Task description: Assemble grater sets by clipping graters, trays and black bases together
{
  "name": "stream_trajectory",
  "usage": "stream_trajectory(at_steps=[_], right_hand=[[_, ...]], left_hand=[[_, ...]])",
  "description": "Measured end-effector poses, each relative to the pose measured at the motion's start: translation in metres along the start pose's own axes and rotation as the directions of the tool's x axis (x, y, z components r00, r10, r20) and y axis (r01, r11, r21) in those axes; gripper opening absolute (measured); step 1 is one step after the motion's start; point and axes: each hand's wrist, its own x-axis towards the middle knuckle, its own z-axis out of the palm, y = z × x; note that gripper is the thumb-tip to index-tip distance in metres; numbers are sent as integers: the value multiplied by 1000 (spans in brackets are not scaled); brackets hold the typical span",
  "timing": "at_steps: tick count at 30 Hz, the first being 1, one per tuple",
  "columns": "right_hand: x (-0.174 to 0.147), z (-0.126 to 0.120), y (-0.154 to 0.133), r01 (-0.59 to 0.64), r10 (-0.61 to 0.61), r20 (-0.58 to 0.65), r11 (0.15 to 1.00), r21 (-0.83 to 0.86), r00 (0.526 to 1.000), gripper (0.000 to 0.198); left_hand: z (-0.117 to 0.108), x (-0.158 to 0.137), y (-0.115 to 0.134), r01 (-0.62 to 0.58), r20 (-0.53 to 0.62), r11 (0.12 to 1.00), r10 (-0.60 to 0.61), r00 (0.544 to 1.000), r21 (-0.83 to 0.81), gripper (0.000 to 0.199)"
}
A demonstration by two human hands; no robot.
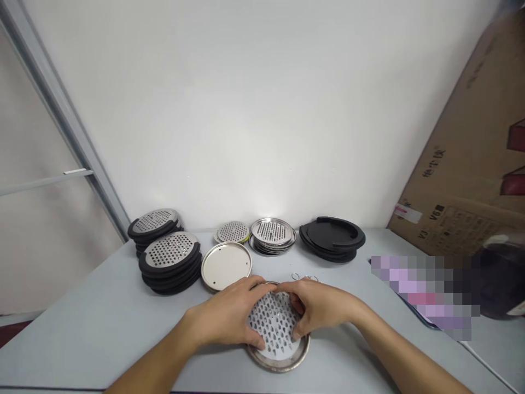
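Observation:
A round metal grater plate (275,324) with raised teeth lies within a wider metal ring or shallow dish (281,365) near the table's front. My left hand (229,313) grips the plate's left side, thumb on its lower left and fingers at the far edge. From the right, my right hand (322,307) holds the opposite side between thumb and curled fingers. Both hands partly cover the plate and the dish rim. Just behind my left hand is a cream round disc (227,266) with small holes. A few small wire rings (296,277) lie behind my right hand.
Two stacks of black round holders with grater plates, one nearer (170,268) and one farther (153,223), stand left. Along the wall are flat grater discs (232,232), stacked steel grater plates (272,234) and black round holders (331,238). A cardboard box (463,191) and a blurred-out flat object (422,298) are right.

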Motion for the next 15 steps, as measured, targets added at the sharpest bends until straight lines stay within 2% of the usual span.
stream_trajectory(at_steps=[10,15], right_hand=[[2,2,1,13,-13,-17,1000,12,1000,70],[1,1,3,38,-38,14,999,23,999,68]], left_hand=[[0,-2,1,11,10,999,-11,1000,37,95],[-1,-2,0,1,11,999,-2,1000,35,93]])
